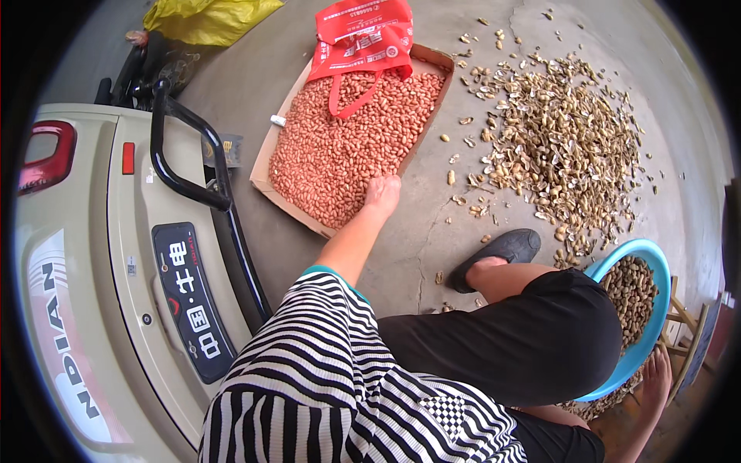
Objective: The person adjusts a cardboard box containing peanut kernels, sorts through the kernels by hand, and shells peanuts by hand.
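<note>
Left hand (pixel 382 193) at the cardboard box (pixel 293 209), right hand (pixel 658 376) by the blue basin (pixel 664 289); can't tell either grip. I'd drop kernels (pixel 324 147) low, inside.

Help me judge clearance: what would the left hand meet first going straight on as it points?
Probably the pink peanut kernels along the right side of the cardboard box; the left hand's height is unclear, so it might brush the rim instead.

From here I see white printing across the red bag (pixel 364 37), large white characters on the beige vehicle's (pixel 139 208) dark plate (pixel 191 297), and big dark letters along its pale decal (pixel 63 328).
</note>
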A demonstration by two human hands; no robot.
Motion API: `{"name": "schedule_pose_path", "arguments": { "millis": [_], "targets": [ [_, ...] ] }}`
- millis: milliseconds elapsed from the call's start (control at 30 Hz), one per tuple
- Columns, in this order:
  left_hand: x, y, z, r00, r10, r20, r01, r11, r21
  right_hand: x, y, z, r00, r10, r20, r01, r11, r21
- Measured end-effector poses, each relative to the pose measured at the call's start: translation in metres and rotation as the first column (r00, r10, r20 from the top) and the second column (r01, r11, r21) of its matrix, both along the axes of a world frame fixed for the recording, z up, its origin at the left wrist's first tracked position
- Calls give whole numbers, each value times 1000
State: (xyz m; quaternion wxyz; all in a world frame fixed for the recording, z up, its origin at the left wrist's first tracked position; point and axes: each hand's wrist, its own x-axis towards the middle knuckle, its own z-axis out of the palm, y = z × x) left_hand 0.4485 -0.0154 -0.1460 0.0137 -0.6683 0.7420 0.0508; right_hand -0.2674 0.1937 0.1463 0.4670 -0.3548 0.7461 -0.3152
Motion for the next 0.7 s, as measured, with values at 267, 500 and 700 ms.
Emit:
{"name": "schedule_pose_path", "arguments": {
  "millis": [267, 500, 700],
  "targets": [
    [4, 63, 12, 994, -84, -72, 90, 992, 89, 127, -71, 3, 962, -235, 141, 194, 948, 254],
    [-31, 118, 29, 957, -248, -153, 256, 966, 36, 132, -78, -20, 985, -114, 126, 72, 952, 297],
    [-56, 173, 31, 918, -304, -253, 352, 921, 169, 139, -85, -31, 994, 91, 54, -104, 937, 334]
  ]
}}
